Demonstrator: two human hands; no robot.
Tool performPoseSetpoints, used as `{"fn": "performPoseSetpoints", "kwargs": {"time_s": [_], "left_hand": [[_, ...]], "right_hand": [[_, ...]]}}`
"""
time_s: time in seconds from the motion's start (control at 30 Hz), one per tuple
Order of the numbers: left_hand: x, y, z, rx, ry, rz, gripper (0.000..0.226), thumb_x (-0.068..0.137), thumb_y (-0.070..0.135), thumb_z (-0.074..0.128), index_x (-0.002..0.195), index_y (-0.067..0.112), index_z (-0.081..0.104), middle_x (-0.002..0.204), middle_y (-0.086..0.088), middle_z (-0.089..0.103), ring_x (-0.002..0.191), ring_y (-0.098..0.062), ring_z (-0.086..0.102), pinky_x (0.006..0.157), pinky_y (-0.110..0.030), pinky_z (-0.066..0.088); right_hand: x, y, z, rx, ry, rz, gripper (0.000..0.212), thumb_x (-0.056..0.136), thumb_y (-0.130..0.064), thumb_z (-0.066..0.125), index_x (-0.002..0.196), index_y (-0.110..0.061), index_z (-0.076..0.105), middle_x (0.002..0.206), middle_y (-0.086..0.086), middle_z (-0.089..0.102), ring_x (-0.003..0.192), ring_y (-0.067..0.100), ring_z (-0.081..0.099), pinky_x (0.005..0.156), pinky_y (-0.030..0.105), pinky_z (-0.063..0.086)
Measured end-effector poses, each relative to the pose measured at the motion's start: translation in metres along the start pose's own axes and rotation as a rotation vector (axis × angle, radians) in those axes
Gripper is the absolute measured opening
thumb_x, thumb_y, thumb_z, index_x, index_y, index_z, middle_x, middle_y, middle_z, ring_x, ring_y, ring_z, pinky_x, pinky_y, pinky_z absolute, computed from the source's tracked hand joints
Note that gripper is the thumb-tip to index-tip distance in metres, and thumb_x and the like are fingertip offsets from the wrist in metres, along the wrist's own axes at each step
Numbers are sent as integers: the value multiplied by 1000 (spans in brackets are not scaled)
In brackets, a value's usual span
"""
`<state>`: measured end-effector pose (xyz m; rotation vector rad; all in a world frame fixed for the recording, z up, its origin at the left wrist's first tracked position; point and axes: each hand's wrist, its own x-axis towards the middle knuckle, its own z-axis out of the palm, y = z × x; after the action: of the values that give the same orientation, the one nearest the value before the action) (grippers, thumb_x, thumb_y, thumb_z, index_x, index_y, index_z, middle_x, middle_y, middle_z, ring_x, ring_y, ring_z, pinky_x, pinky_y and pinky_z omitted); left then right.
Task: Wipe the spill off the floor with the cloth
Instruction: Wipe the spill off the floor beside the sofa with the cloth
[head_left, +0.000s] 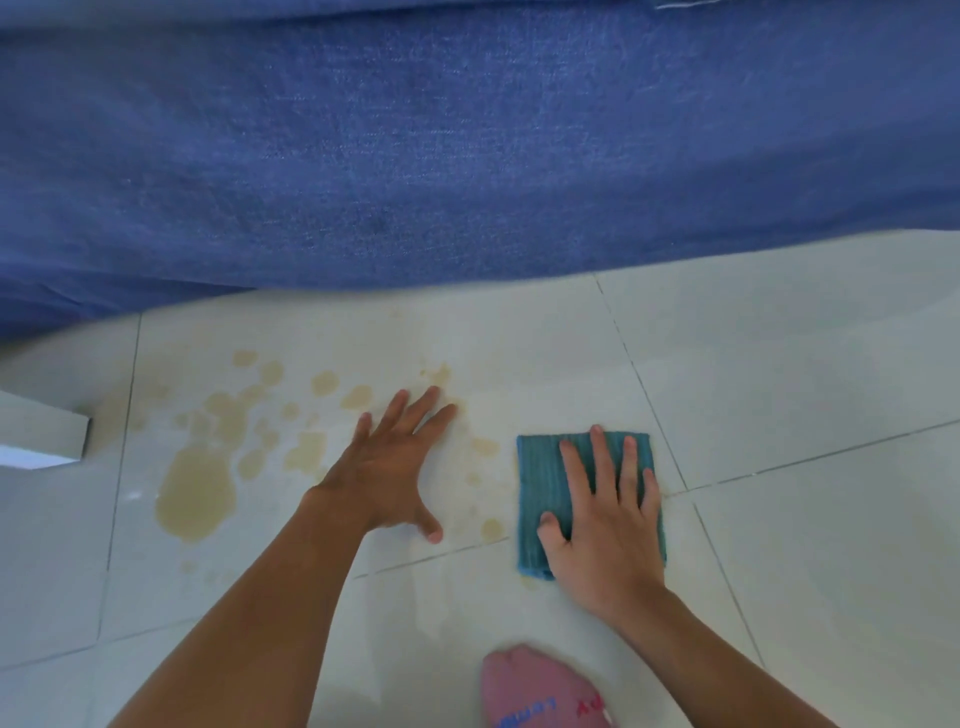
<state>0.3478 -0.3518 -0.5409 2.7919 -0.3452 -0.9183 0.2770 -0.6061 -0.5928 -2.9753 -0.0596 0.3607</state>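
Observation:
A yellowish spill (196, 493) lies on the pale tiled floor (779, 364), one large puddle at the left with several smaller drops spreading right toward the cloth. The folded teal cloth (540, 499) lies flat on the floor to the right of the spill. My right hand (608, 514) presses flat on the cloth with fingers spread. My left hand (395, 467) rests palm down on the floor, fingers apart, among the small drops, holding nothing.
A large blue fabric-covered piece of furniture (467, 145) fills the top of the view and overhangs the floor. A white box corner (47, 431) sits at the left edge beside the spill. A pink-socked foot (540, 691) shows at the bottom.

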Motion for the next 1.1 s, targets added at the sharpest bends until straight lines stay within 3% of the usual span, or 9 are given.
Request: {"fn": "performPoseSetpoints", "kwargs": {"time_s": [0.2,0.4,0.57,0.73,0.87,1.0,1.1], "left_hand": [[-1,-3,3,-27,3,-2,145,55,52,91,158,36,-10,163,16,-26,151,-15,-26,123,-48,-8],[-1,-3,2,-24,2,-2,145,55,52,91,158,35,-10,162,15,-28,150,-15,-27,124,-48,-8],[-2,-4,3,-38,-1,0,145,56,51,91,158,36,-10,162,17,-28,150,-13,-28,124,-48,-8],[-1,-5,2,-33,-5,1,145,55,51,91,158,34,-9,163,15,-27,150,-15,-26,124,-49,-7],[-2,-7,4,-52,5,7,145,55,51,91,158,35,-9,163,16,-27,150,-14,-27,124,-48,-10],[0,-12,5,-60,20,16,146,54,52,91,157,38,-11,161,18,-29,149,-12,-29,124,-46,-11],[4,-13,9,-58,16,18,148,52,54,91,156,40,-13,159,21,-31,147,-9,-31,123,-45,-12]], "right_hand": [[-16,6,4,-64,-2,-85,88,94,-67,30,164,-17,10,171,14,-3,158,34,-6,125,52,5],[-50,-35,18,-35,-45,-174,103,85,-75,44,162,-12,18,170,21,6,156,42,4,121,56,10],[-18,-45,14,-13,-4,-183,100,89,-77,34,164,-17,6,171,14,-8,157,35,-10,125,53,4],[32,-19,-4,-26,35,-39,97,89,-77,23,164,-18,4,172,11,-7,157,33,-11,127,52,1],[11,-14,1,-12,32,66,97,89,-74,22,163,-12,12,171,16,0,157,37,-2,126,56,7],[-21,-39,12,-19,-2,-37,97,90,-71,33,162,-9,17,170,22,5,157,41,-1,123,58,7],[-14,-49,11,-25,-23,-103,97,91,-72,32,163,-12,10,170,20,-4,156,39,-11,124,56,1]]}}
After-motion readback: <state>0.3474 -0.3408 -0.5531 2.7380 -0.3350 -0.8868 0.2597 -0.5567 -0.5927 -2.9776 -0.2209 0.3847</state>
